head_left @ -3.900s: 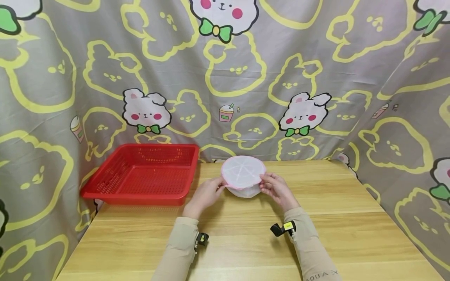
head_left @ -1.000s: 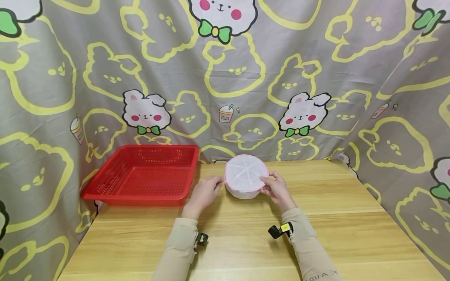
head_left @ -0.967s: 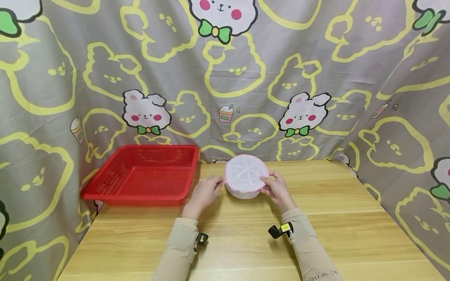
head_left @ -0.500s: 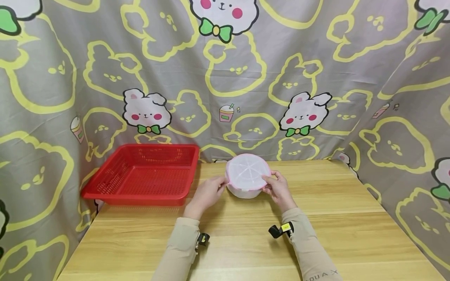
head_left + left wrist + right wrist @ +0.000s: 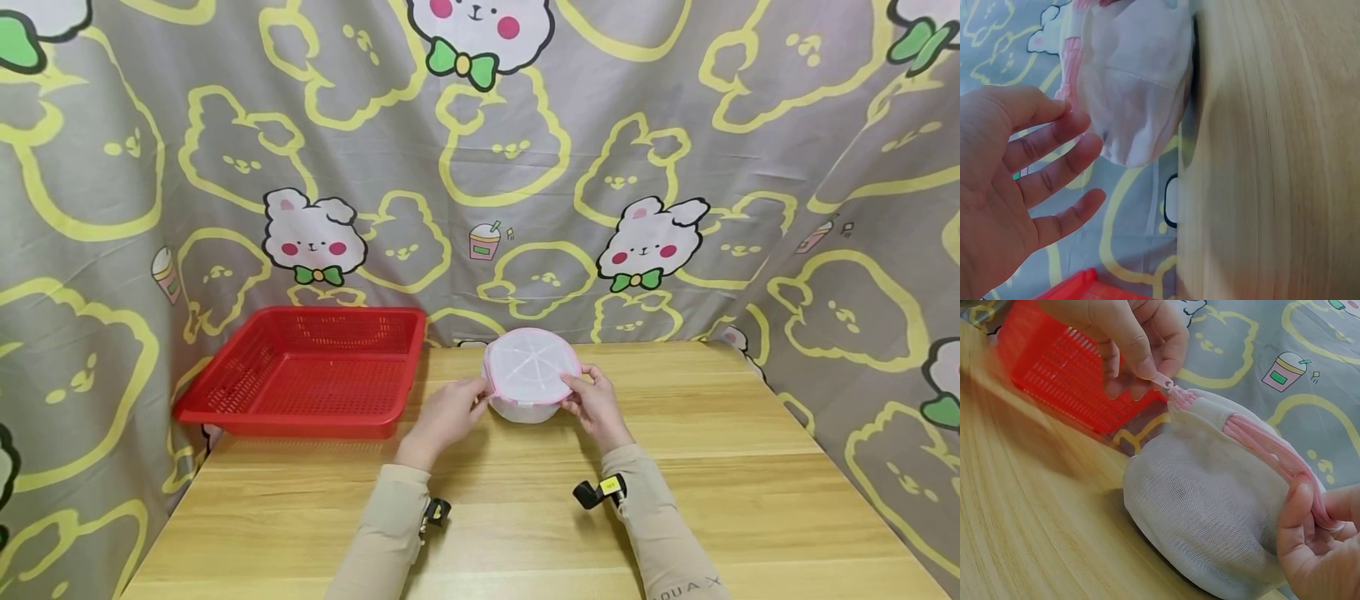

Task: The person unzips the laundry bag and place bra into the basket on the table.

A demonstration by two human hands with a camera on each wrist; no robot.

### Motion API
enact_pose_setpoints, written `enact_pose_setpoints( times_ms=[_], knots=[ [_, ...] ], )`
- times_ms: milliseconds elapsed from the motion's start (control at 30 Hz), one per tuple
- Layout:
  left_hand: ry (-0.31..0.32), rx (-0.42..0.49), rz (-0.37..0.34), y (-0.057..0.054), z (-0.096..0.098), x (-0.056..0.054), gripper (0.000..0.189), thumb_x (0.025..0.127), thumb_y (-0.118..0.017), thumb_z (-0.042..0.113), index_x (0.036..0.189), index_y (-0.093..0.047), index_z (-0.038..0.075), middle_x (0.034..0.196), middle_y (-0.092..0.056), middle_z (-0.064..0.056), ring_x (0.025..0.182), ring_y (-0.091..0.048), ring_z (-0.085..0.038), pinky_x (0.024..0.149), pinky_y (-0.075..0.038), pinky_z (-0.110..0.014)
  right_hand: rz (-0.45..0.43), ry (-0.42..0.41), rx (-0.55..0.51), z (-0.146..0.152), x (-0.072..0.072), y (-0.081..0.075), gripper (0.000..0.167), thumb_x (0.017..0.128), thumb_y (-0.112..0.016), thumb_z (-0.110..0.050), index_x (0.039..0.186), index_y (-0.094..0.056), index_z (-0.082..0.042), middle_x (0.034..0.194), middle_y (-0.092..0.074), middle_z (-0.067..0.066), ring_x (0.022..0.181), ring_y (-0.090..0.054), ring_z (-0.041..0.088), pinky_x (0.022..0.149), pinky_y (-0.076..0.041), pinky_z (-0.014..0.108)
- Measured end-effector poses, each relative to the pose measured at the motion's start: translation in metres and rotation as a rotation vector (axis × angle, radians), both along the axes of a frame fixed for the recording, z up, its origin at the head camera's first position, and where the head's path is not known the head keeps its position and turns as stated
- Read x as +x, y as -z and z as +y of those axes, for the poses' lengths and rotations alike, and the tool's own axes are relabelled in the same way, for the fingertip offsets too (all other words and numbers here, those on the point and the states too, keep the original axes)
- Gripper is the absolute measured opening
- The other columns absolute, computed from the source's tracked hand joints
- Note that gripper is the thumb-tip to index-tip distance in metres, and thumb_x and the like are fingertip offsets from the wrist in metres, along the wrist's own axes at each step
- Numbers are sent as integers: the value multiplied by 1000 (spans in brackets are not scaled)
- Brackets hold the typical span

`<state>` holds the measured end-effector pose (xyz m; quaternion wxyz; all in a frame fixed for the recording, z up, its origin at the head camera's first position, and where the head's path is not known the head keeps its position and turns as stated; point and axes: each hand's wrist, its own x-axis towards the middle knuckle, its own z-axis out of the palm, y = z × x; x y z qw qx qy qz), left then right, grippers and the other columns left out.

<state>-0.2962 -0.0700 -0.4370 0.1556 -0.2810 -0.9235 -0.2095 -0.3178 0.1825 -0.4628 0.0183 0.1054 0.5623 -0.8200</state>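
A round white mesh laundry bag (image 5: 531, 367) with pink trim around its top stands at the middle back of the table. On its near left edge, my left hand (image 5: 448, 417) pinches the zipper pull (image 5: 1162, 380) between thumb and forefinger; the other fingers spread loosely in the left wrist view. My right hand (image 5: 597, 408) grips the bag's pink-trimmed rim on the right, thumb on top. In the right wrist view the pink zipper (image 5: 1266, 450) runs between both hands along the rim. The bag's contents, if any, cannot be made out through the mesh.
A red plastic basket (image 5: 397, 421) with perforated sides stands on the left, its left part reaching past the table edge. Behind the wooden table (image 5: 517, 525) hangs a grey curtain (image 5: 525, 225) with cartoon prints. Each sleeved wrist wears a small black camera.
The bag has shifted slightly right and its lid has turned a little. My left hand, with the zipper pull, has moved slightly right; the right hand keeps its hold on the rim.
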Motion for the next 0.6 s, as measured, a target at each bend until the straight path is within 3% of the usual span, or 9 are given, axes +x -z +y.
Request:
enact_pose_setpoints(
  times_ms=[400,600],
  knots=[
    [59,-13,-19,-1,8,3,4,92,-64,17,92,-67,16,81,-64,6,73,-57,-7,67,-48,-24,-16,32,4,1,0,0,15,96,-54,-3,102,-44,-12,62,-56,-2,47,-53,6,47,-48,16],
    [52,-8,-34,1,12,4,4,93,-64,19,90,-66,17,81,-63,7,72,-57,-6,66,-47,-24,-18,43,-1,2,0,0,14,97,-55,-4,102,-44,-12,60,-55,-3,48,-53,6,48,-47,16]
  ],
)
